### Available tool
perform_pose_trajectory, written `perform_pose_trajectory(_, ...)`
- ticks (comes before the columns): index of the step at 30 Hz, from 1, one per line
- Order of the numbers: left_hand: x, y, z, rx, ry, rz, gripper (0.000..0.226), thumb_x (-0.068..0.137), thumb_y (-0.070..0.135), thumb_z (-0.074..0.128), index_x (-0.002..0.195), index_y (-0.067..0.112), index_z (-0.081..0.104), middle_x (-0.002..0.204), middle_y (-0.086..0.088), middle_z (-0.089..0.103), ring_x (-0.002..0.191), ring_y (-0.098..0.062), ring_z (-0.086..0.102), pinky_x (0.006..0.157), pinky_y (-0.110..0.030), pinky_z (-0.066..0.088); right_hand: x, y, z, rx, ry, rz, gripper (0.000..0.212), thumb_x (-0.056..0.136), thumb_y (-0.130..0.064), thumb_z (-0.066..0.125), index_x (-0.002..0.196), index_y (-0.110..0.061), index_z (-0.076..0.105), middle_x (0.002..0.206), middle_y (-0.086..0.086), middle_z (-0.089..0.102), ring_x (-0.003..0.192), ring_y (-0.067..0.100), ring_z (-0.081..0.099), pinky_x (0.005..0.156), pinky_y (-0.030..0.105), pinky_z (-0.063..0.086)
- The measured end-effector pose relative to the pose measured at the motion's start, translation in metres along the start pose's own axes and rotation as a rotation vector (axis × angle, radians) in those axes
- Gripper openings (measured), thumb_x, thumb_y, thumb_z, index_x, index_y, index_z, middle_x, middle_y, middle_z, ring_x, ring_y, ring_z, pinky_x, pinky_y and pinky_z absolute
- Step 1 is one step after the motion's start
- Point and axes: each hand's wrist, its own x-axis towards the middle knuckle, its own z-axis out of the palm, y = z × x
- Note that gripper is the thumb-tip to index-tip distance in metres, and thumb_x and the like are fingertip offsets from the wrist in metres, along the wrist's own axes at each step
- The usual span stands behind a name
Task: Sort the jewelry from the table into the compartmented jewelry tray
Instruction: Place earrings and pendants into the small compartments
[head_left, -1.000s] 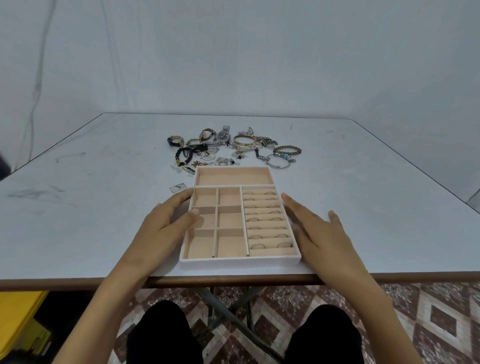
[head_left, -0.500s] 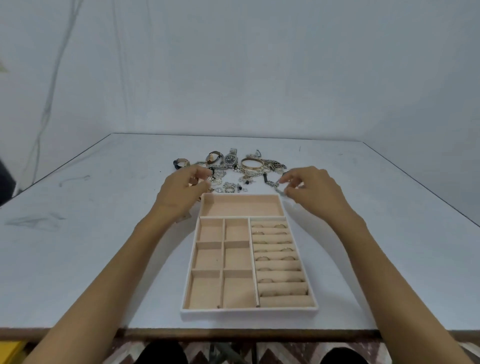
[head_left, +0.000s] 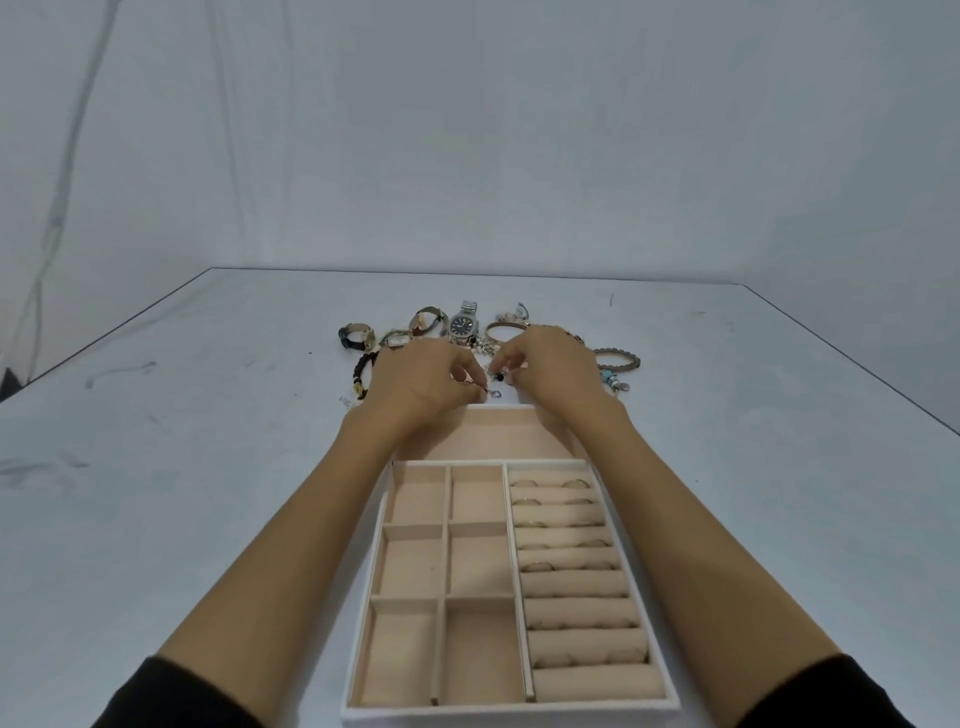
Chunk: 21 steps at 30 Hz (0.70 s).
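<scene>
Curled fingers of the left hand (head_left: 421, 384) are closed on small trinkets (head_left: 496, 388), too tiny to be identified, which are also pinched by the right hand (head_left: 553, 374), just beyond the jewelry tray (head_left: 511, 713). Much of the jewelry heap (head_left: 480, 344) is hidden behind the hands; lettering on the steel watch (head_left: 464, 326) cannot be read.

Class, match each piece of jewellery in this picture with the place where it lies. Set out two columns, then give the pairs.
Things:
1 steel watch
2 rings
3 black bracelet
4 grey bracelet

Places:
A in the tray's padded rows
B on the table, left of the left hand
C beyond both hands
D right of the right hand

Pairs: 1-C, 2-A, 3-B, 4-D
</scene>
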Motion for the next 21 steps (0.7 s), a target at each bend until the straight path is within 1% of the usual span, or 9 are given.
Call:
perform_pose_trajectory(4,0.0,0.002,0.002,0.006,0.031,0.002,0.004,0.082,0.032,0.067,0.083,0.035,0.069,0.093,0.016,0.069,0.083,-0.006,0.055,0.076,-0.03,0.041,0.0,0.001,0.006,0.013,0.068,-0.005,0.019,0.086,-0.013,0.061,0.087,-0.03,0.071,0.094,-0.007,0.069,0.097,0.015,0.06,0.07,0.028,0.04)
perform_pose_trajectory(7,-0.002,0.002,0.003,0.008,0.074,0.036,0.012,0.084,0.024,0.062,0.079,0.035,0.066,0.087,0.016,0.068,0.082,-0.006,0.057,0.07,-0.029,0.037,0.001,0.002,0.008,0.017,0.083,-0.017,0.019,0.084,-0.011,0.059,0.085,-0.027,0.069,0.091,-0.008,0.067,0.093,0.016,0.06,0.067,0.028,0.036)
perform_pose_trajectory(9,-0.003,0.0,0.004,-0.017,0.096,0.039,0.012,0.085,0.024,0.06,0.081,0.035,0.065,0.083,0.015,0.066,0.082,-0.006,0.059,0.071,-0.029,0.037,0.001,0.003,0.008,0.029,0.076,-0.023,0.018,0.084,-0.011,0.058,0.085,-0.026,0.068,0.09,-0.007,0.067,0.092,0.016,0.059,0.067,0.028,0.035)
perform_pose_trajectory(11,-0.002,-0.002,0.005,-0.062,0.103,0.05,0.009,0.086,0.026,0.061,0.087,0.033,0.067,0.081,0.015,0.065,0.083,-0.007,0.059,0.076,-0.03,0.04,0.001,0.004,0.008,0.038,0.071,-0.014,0.016,0.085,-0.012,0.056,0.087,-0.024,0.066,0.09,-0.006,0.067,0.093,0.016,0.058,0.068,0.027,0.034)
perform_pose_trajectory(13,-0.002,-0.001,0.005,-0.063,0.076,0.072,0.011,0.087,0.029,0.063,0.094,0.034,0.07,0.084,0.015,0.065,0.085,-0.007,0.058,0.084,-0.034,0.041,0.001,0.004,0.008,0.056,0.071,0.002,0.018,0.086,-0.01,0.054,0.09,-0.023,0.065,0.09,-0.005,0.068,0.093,0.016,0.059,0.069,0.028,0.036)
perform_pose_trajectory(14,-0.002,-0.001,0.005,-0.044,0.054,0.078,0.011,0.087,0.031,0.064,0.095,0.035,0.07,0.086,0.015,0.066,0.086,-0.007,0.056,0.085,-0.035,0.04,0.001,0.004,0.007,0.074,0.068,0.015,0.019,0.086,-0.009,0.053,0.091,-0.023,0.065,0.09,-0.005,0.068,0.092,0.016,0.059,0.069,0.028,0.037)
perform_pose_trajectory(16,-0.002,0.0,0.004,-0.016,0.03,0.071,0.01,0.087,0.032,0.065,0.093,0.035,0.072,0.084,0.017,0.062,0.085,-0.006,0.053,0.083,-0.034,0.038,0.001,0.004,0.005,0.118,0.056,0.043,0.02,0.086,-0.009,0.051,0.093,-0.023,0.064,0.093,-0.005,0.067,0.093,0.017,0.059,0.073,0.03,0.041)
perform_pose_trajectory(18,-0.001,-0.001,0.003,-0.005,0.039,0.058,0.008,0.085,0.033,0.066,0.089,0.034,0.073,0.079,0.019,0.06,0.083,-0.006,0.051,0.084,-0.035,0.038,0.001,0.004,0.0,0.178,0.047,0.065,0.019,0.086,-0.009,0.051,0.093,-0.022,0.063,0.092,-0.007,0.063,0.092,0.017,0.056,0.074,0.032,0.043)
perform_pose_trajectory(21,-0.001,-0.002,0.004,0.001,0.049,0.061,0.006,0.086,0.031,0.064,0.085,0.033,0.07,0.087,0.017,0.065,0.083,-0.007,0.052,0.083,-0.036,0.036,0.003,0.004,-0.004,0.308,0.056,0.072,0.015,0.086,-0.009,0.053,0.088,-0.021,0.06,0.09,-0.008,0.058,0.088,0.015,0.053,0.073,0.03,0.042)
